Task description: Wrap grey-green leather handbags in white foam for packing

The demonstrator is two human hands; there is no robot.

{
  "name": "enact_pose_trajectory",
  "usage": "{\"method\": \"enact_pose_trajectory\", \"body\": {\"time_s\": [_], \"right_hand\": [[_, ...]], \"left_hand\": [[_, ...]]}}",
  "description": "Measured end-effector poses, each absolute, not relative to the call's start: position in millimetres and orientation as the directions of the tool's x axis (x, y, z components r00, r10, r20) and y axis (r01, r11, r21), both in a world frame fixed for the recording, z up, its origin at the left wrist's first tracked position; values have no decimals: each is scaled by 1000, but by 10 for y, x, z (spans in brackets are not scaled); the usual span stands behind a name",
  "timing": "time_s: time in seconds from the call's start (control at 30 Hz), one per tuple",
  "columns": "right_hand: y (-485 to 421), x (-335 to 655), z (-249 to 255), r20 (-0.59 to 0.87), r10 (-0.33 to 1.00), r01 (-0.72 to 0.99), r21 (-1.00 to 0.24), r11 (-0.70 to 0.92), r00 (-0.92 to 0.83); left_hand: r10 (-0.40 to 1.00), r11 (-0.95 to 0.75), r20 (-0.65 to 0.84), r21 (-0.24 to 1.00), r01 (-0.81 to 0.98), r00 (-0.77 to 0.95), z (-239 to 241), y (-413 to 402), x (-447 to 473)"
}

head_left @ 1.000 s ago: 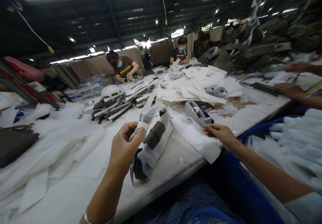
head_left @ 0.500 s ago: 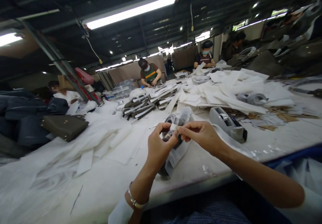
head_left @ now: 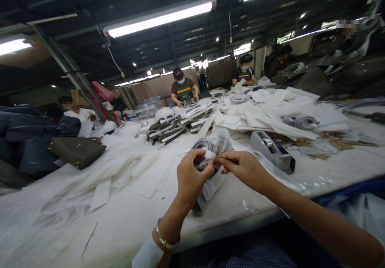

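A coiled strap (head_left: 202, 143), dark and grey with a cloudy translucent wrapping (head_left: 223, 139), is between my hands above the table's front edge. My left hand (head_left: 190, 177) is closed on its near side, thumb and forefinger pinching a short white strip (head_left: 209, 154) that lies across it. From the right, my right hand (head_left: 246, 169) pinches at the strip's end, fingertips almost meeting my left thumb. What exactly sits between the right fingertips is too small to make out. To the right of the hands stands a grey tape dispenser (head_left: 270, 149).
White sheets (head_left: 258, 107) are heaped at the back right, with dark strap pieces (head_left: 168, 127) beside them. More thin sheets (head_left: 120, 163) spread leftward on the white table (head_left: 126, 228). An olive handbag (head_left: 76, 151) lies far left. Co-workers (head_left: 183, 89) sit across the table.
Both hands stay on the strap. My right fingers have shifted slightly right and down, and more of the white strip shows. The co-worker opposite has raised their head a little.
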State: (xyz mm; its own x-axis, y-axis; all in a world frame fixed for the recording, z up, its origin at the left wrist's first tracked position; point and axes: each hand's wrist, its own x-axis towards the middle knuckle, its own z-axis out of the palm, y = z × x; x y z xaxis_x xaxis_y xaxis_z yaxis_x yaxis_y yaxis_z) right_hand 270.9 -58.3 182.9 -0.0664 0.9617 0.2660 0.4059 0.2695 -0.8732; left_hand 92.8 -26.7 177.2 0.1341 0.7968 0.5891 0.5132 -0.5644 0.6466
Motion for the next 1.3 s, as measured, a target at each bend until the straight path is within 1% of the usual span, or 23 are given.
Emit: {"method": "enact_pose_trajectory", "body": {"time_s": [0.07, 0.13, 0.2, 0.23, 0.27, 0.33, 0.4, 0.43, 0.47, 0.5, 0.6, 0.67, 0.77, 0.87, 0.93, 1.03, 1.2, 1.3], "right_hand": [[-574, 2702, 1778, 217, 973, 274, -934, 230, -76], [-556, 2696, 1719, 133, 986, 98, -985, 142, -96], [-536, 2693, 1659, 62, 990, -40, -998, 57, -129], [-529, 2692, 1632, 54, 989, -62, -997, 46, -137], [-523, 2691, 1610, 70, 989, -46, -997, 65, -129], [-519, 2685, 1583, 168, 983, 94, -980, 175, -71], [-520, 2674, 1582, 292, 956, 273, -920, 283, -8], [-520, 2667, 1589, 331, 943, 315, -896, 312, 9], [-517, 2659, 1598, 347, 938, 305, -895, 325, 17], [-511, 2650, 1608, 338, 941, 245, -914, 324, 16], [-478, 2627, 1629, 276, 960, -36, -961, 274, -44], [-449, 2617, 1630, 289, 955, -116, -953, 280, -71], [-409, 2611, 1616, 352, 934, -76, -934, 348, -56], [-387, 2611, 1602, 401, 915, -7, -916, 401, -38], [-388, 2612, 1602, 411, 911, 11, -911, 411, -45], [-389, 2612, 1608, 382, 922, 6, -924, 383, -57], [-346, 2613, 1610, 313, 947, -73, -949, 308, -69], [-309, 2633, 1631, 289, 955, -52, -957, 286, -72]], "left_hand": [[779, -578, 610, 613, 539, 144, 1764, -264, 933], [750, -601, 642, 561, 570, 158, 1754, -265, 940], [714, -629, 677, 505, 591, 181, 1740, -267, 948], [697, -642, 690, 482, 596, 193, 1733, -267, 951], [686, -650, 699, 467, 600, 200, 1727, -267, 954], [690, -648, 695, 469, 600, 202, 1723, -265, 959], [727, -623, 660, 517, 587, 190, 1736, -267, 959], [749, -606, 637, 550, 574, 182, 1748, -270, 957], [770, -591, 613, 584, 557, 175, 1764, -274, 954], [790, -577, 590, 619, 533, 170, 1782, -280, 948], [837, -539, 517, 719, 440, 180, 1837, -293, 922], [862, -506, 470, 771, 387, 192, 1867, -291, 906], [882, -471, 433, 808, 354, 186, 1896, -274, 896], [887, -461, 424, 814, 353, 182, 1903, -259, 900], [891, -453, 416, 816, 358, 180, 1894, -255, 901], [895, -446, 407, 818, 363, 183, 1867, -240, 887], [904, -426, 382, 833, 352, 191, 1842, -180, 853], [913, -403, 357, 865, 300, 198, 1858, -165, 843]]}}
